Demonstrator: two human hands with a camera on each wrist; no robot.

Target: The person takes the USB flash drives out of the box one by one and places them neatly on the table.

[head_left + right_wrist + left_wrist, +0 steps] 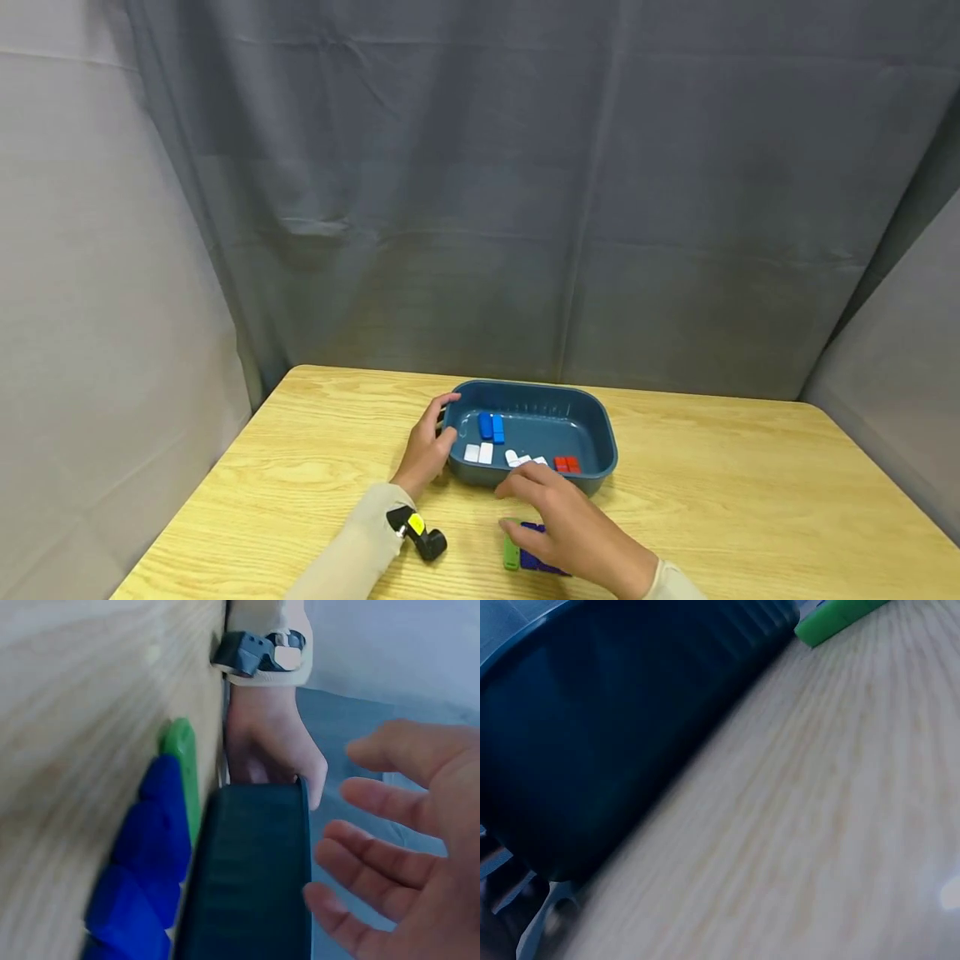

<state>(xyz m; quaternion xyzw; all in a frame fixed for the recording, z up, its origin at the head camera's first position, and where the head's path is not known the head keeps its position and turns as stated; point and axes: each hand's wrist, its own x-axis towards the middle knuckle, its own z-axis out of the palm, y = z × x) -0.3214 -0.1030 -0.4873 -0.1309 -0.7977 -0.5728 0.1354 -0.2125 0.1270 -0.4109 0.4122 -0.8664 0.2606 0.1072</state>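
A dark teal plastic basin (551, 408) sits on the table with small blue blocks (491, 427), white blocks (478, 452) and red blocks (567, 464) inside. My left hand (426, 450) grips its left end, thumb over the rim; the right wrist view shows this left hand (271, 735) too. In front of the basin lie a green block (512, 550) and several purple-blue blocks (531, 557) side by side. Above them hovers my right hand (558, 517), fingers spread and relaxed with nothing between them. It partly hides the purple-blue blocks in the head view.
The wooden table (300, 467) extends to both sides of the basin. A grey curtain (450, 208) hangs behind its far edge, with pale cloth (97, 333) along the left. A black camera (427, 542) is strapped to the left wrist.
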